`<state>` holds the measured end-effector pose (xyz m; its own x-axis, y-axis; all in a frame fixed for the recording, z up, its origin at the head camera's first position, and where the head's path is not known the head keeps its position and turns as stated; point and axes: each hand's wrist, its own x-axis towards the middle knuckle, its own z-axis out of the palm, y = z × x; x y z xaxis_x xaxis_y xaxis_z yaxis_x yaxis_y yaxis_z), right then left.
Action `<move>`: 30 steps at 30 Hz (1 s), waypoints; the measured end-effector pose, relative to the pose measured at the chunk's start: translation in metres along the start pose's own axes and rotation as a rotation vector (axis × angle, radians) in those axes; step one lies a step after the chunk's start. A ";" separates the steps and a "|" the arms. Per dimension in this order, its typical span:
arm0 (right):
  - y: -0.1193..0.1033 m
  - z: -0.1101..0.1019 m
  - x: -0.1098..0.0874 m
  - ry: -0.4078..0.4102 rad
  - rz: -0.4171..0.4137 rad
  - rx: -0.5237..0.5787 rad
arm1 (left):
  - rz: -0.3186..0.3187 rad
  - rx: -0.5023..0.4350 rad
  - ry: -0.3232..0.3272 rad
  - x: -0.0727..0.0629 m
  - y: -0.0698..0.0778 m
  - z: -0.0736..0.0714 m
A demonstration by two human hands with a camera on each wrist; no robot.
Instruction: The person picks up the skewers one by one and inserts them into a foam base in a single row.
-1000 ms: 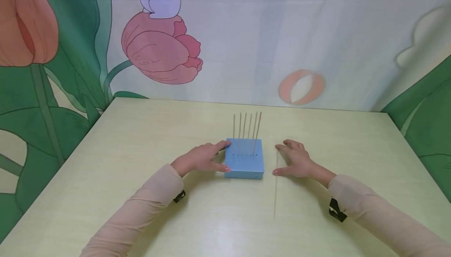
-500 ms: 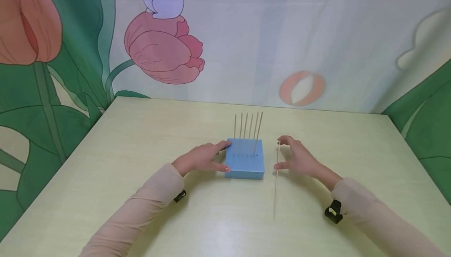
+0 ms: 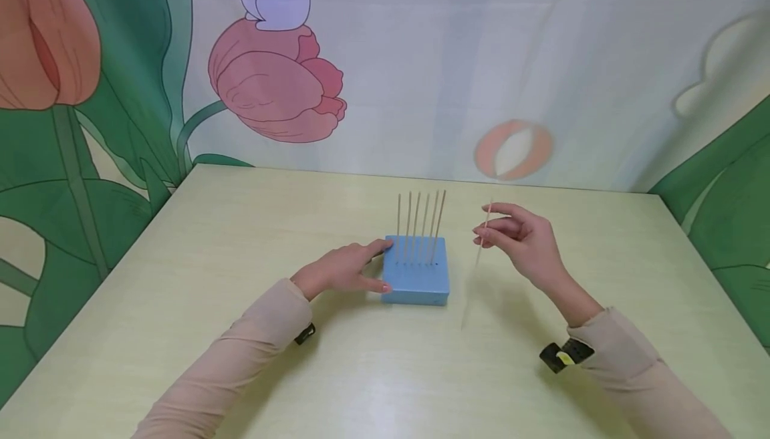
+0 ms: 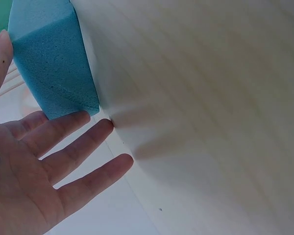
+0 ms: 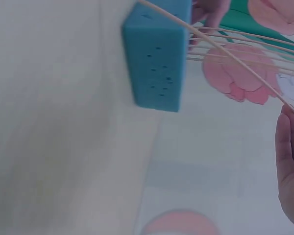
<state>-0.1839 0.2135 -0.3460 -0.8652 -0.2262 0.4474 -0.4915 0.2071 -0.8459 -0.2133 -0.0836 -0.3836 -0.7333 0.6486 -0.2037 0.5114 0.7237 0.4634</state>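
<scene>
My left hand (image 3: 344,268) steadies a light blue foam block (image 3: 416,281), its thumb at the near left corner and index finger at the far left corner. In the left wrist view the other fingers (image 4: 81,146) spread beside the block, above the table. A row of several thin wooden sticks (image 3: 418,222) stands upright in the block's top, with a small hole (image 3: 436,264) at the row's right end. My right hand (image 3: 522,242) pinches another thin stick (image 3: 478,256) near its upper end. That stick slants down beside the block, its lower part blurred.
The block stands on a pale wooden table (image 3: 271,212). The block's side shows several small holes (image 5: 159,68) in the right wrist view. Behind the table's far edge hangs a printed backdrop (image 3: 397,78) with tulips and a rabbit.
My right hand has lifted the stick from the table, raising it up and away from me and tilting it. The left hand and block have stayed in place.
</scene>
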 end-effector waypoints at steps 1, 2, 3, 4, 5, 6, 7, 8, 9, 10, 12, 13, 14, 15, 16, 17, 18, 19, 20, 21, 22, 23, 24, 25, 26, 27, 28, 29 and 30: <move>-0.003 0.001 0.002 0.017 -0.021 0.005 | 0.002 -0.001 -0.001 0.000 0.000 0.000; -0.005 0.001 0.003 0.029 -0.043 0.004 | 0.004 -0.003 -0.002 0.000 0.000 0.000; -0.008 0.001 0.005 0.037 -0.063 0.001 | 0.006 -0.007 -0.002 0.000 0.000 0.000; -0.011 0.002 0.007 0.046 -0.085 -0.005 | 0.007 -0.007 -0.003 0.000 0.000 0.000; -0.013 0.002 0.009 0.059 -0.107 -0.007 | 0.010 -0.012 -0.003 0.000 0.000 0.000; -0.016 0.003 0.011 0.078 -0.125 -0.005 | 0.014 -0.012 -0.003 0.000 0.000 0.000; -0.019 0.004 0.014 0.096 -0.142 0.000 | 0.015 -0.010 -0.002 0.000 0.000 0.000; -0.022 0.005 0.017 0.112 -0.156 0.004 | 0.017 -0.008 0.000 0.000 0.000 0.000; -0.024 0.006 0.019 0.129 -0.166 0.010 | 0.020 -0.006 0.003 0.000 -0.001 0.001; -0.026 0.008 0.021 0.146 -0.176 0.020 | 0.021 -0.003 0.005 0.000 -0.001 0.001; -0.029 0.011 0.025 0.164 -0.191 0.034 | 0.024 0.001 0.009 0.000 -0.001 0.001; -0.030 0.013 0.027 0.161 -0.201 0.030 | 0.023 0.002 0.010 0.000 -0.001 0.001; -0.030 0.015 0.028 0.157 -0.212 0.020 | 0.022 0.002 0.010 0.000 -0.001 0.001; -0.030 0.017 0.029 0.150 -0.226 0.010 | 0.022 0.000 0.010 0.000 -0.001 0.001; -0.030 0.018 0.030 0.144 -0.240 -0.001 | 0.022 -0.001 0.009 0.000 -0.001 0.000; -0.029 0.020 0.031 0.140 -0.253 -0.012 | 0.023 -0.002 0.008 0.000 -0.001 0.000; -0.029 0.021 0.032 0.139 -0.265 -0.022 | 0.023 -0.005 0.007 -0.001 -0.001 0.000; -0.028 0.021 0.033 0.141 -0.275 -0.028 | 0.024 -0.005 0.005 -0.001 0.000 0.000; -0.028 0.022 0.033 0.140 -0.284 -0.034 | 0.023 -0.005 0.005 -0.001 0.000 0.000; -0.027 0.022 0.034 0.138 -0.289 -0.038 | 0.022 -0.005 0.003 -0.001 0.000 0.000; -0.027 0.022 0.035 0.136 -0.292 -0.041 | 0.020 -0.005 0.003 -0.001 -0.001 0.000; -0.026 0.023 0.036 0.134 -0.294 -0.044 | 0.018 -0.004 0.002 0.000 -0.001 0.000; -0.025 0.023 0.036 0.130 -0.296 -0.050 | 0.017 -0.004 0.002 0.000 -0.001 0.000; -0.024 0.024 0.037 0.123 -0.298 -0.055 | 0.016 -0.003 0.002 0.000 -0.001 0.001; -0.023 0.024 0.037 0.116 -0.299 -0.060 | 0.015 -0.004 0.001 0.000 -0.001 0.001; -0.022 0.025 0.038 0.112 -0.300 -0.068 | 0.015 -0.004 -0.001 0.000 -0.002 0.001; -0.021 0.026 0.038 0.111 -0.301 -0.078 | 0.016 -0.005 0.000 0.000 -0.002 0.001; -0.020 0.027 0.038 0.109 -0.300 -0.089 | 0.018 -0.005 0.000 0.000 -0.001 0.000; -0.019 0.028 0.038 0.104 -0.298 -0.099 | 0.019 -0.005 0.001 0.000 -0.001 0.000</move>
<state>-0.2048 0.1745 -0.3211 -0.6848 -0.1935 0.7026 -0.7274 0.2391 -0.6432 -0.2137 -0.0846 -0.3844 -0.7241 0.6618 -0.1942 0.5227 0.7103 0.4715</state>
